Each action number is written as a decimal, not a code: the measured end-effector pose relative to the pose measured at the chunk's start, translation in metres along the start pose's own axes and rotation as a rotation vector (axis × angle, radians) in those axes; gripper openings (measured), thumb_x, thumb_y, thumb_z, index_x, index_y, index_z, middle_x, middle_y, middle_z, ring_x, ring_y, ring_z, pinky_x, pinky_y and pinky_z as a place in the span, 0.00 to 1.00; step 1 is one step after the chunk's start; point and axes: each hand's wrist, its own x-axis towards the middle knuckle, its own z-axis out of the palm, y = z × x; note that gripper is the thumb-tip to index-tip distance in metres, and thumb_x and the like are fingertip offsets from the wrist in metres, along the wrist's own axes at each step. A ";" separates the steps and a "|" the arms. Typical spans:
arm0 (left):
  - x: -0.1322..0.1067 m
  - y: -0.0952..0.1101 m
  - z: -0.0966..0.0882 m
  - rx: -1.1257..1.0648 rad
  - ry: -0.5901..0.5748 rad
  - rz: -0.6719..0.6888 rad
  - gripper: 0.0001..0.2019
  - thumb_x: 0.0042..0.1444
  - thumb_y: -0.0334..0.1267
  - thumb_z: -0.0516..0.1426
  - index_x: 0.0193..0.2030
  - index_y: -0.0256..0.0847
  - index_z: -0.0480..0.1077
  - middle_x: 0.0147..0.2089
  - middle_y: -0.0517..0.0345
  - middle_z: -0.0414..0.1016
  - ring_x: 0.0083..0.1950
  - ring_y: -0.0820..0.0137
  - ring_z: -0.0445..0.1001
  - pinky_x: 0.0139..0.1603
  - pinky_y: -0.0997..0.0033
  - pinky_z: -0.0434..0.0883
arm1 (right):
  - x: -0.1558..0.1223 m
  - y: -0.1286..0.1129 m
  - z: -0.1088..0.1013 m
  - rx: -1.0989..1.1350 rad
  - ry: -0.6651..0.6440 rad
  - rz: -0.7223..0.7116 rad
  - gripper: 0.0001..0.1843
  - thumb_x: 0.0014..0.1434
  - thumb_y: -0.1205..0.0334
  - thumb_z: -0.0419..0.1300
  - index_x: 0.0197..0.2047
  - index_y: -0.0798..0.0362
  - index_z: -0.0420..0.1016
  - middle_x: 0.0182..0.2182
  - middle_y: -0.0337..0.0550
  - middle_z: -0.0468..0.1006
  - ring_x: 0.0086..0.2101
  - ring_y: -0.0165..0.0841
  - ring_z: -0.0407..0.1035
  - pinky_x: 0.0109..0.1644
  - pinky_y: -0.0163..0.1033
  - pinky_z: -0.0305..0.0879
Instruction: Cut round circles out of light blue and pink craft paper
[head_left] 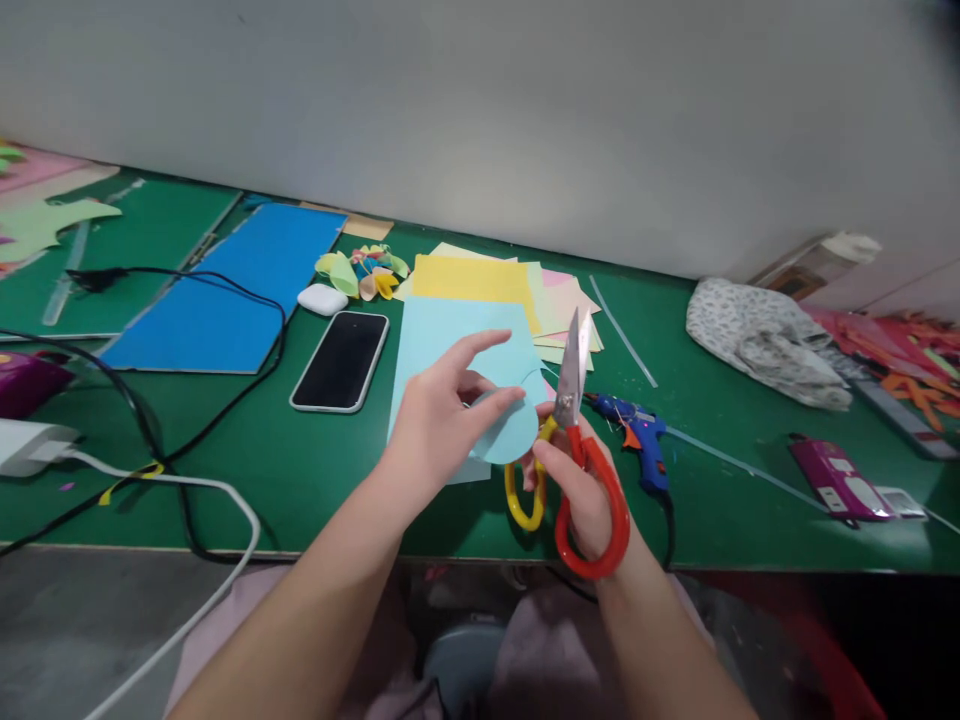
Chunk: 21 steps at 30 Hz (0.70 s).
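My left hand (446,405) pinches a light blue paper piece (510,435) with a rounded edge, the thumb on top and the index finger stretched out above it. Scissors (574,375) with one red and one yellow handle hang on my right hand (581,485), their blades pointing up and nearly closed. The fingertips of that hand reach the right edge of the rounded piece. Beneath both hands lies a larger light blue sheet (427,330), partly covered by my left hand.
A yellow sheet (465,278) and pale papers lie behind. To the left are a phone (341,362), a white case (322,299), paper petals (364,270), a blue board (225,290) and cables. Rightward are a blue glue gun (637,435), a patterned cloth (757,340) and a purple device (836,480).
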 end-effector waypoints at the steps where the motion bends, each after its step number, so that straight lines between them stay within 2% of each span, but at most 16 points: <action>1: 0.000 -0.001 0.004 -0.013 -0.043 -0.013 0.24 0.50 0.41 0.61 0.55 0.45 0.68 0.25 0.63 0.73 0.24 0.75 0.67 0.25 0.76 0.65 | 0.001 0.001 -0.001 0.012 0.022 -0.003 0.14 0.57 0.58 0.60 0.46 0.47 0.66 0.28 0.32 0.67 0.23 0.26 0.66 0.30 0.34 0.66; 3: 0.000 -0.003 0.011 -0.051 -0.099 -0.047 0.22 0.51 0.42 0.60 0.54 0.45 0.68 0.23 0.65 0.70 0.22 0.76 0.63 0.23 0.77 0.63 | 0.003 0.003 -0.003 0.015 0.065 -0.003 0.14 0.55 0.62 0.61 0.46 0.48 0.66 0.27 0.32 0.67 0.23 0.25 0.67 0.29 0.33 0.67; 6: 0.000 -0.007 0.018 -0.133 -0.117 -0.104 0.21 0.52 0.44 0.59 0.54 0.44 0.68 0.18 0.70 0.57 0.20 0.78 0.55 0.20 0.78 0.58 | 0.005 0.002 -0.004 0.011 0.152 -0.027 0.15 0.53 0.65 0.62 0.44 0.48 0.66 0.27 0.31 0.67 0.21 0.25 0.67 0.28 0.33 0.67; 8: 0.001 -0.008 0.021 -0.182 -0.149 -0.136 0.24 0.52 0.44 0.60 0.56 0.43 0.67 0.17 0.72 0.51 0.19 0.78 0.55 0.20 0.79 0.59 | 0.007 0.001 -0.003 0.006 0.226 -0.056 0.15 0.53 0.64 0.62 0.44 0.49 0.66 0.27 0.31 0.67 0.20 0.24 0.66 0.28 0.34 0.68; 10: 0.001 -0.009 0.024 -0.223 -0.199 -0.168 0.28 0.51 0.41 0.61 0.59 0.44 0.64 0.17 0.72 0.54 0.21 0.77 0.59 0.23 0.78 0.65 | 0.010 0.001 -0.003 0.006 0.276 -0.070 0.16 0.52 0.63 0.62 0.45 0.49 0.65 0.27 0.31 0.67 0.20 0.24 0.66 0.28 0.35 0.68; 12: 0.001 -0.009 0.025 -0.273 -0.213 -0.192 0.30 0.49 0.38 0.62 0.60 0.43 0.62 0.19 0.70 0.62 0.23 0.77 0.65 0.29 0.76 0.72 | 0.013 0.003 -0.004 0.023 0.285 -0.078 0.17 0.53 0.59 0.62 0.45 0.49 0.65 0.26 0.31 0.67 0.21 0.25 0.66 0.29 0.35 0.68; 14: 0.001 -0.008 0.024 -0.319 -0.176 -0.204 0.31 0.49 0.37 0.62 0.60 0.42 0.62 0.23 0.67 0.69 0.24 0.76 0.68 0.33 0.73 0.75 | 0.013 0.005 -0.006 0.063 0.230 -0.097 0.17 0.57 0.52 0.60 0.45 0.49 0.64 0.26 0.32 0.67 0.22 0.26 0.66 0.30 0.34 0.67; 16: 0.001 -0.007 0.022 -0.346 -0.100 -0.191 0.31 0.47 0.37 0.63 0.60 0.41 0.63 0.24 0.66 0.72 0.25 0.76 0.70 0.32 0.74 0.76 | 0.012 0.007 -0.008 0.100 0.112 -0.117 0.23 0.57 0.41 0.56 0.48 0.48 0.63 0.29 0.35 0.69 0.25 0.27 0.67 0.32 0.35 0.67; 18: 0.002 -0.006 0.017 -0.365 -0.020 -0.165 0.31 0.46 0.37 0.64 0.59 0.42 0.64 0.24 0.66 0.73 0.25 0.76 0.71 0.31 0.74 0.76 | 0.010 0.008 -0.008 0.086 -0.017 -0.115 0.33 0.52 0.32 0.54 0.52 0.48 0.62 0.35 0.40 0.71 0.31 0.30 0.68 0.36 0.36 0.68; 21: 0.003 -0.006 0.010 -0.382 0.065 -0.134 0.31 0.45 0.38 0.65 0.58 0.42 0.65 0.23 0.67 0.72 0.25 0.76 0.72 0.28 0.74 0.77 | 0.007 0.010 -0.008 -0.019 -0.132 -0.079 0.43 0.45 0.27 0.55 0.56 0.47 0.62 0.41 0.45 0.69 0.35 0.34 0.68 0.41 0.39 0.68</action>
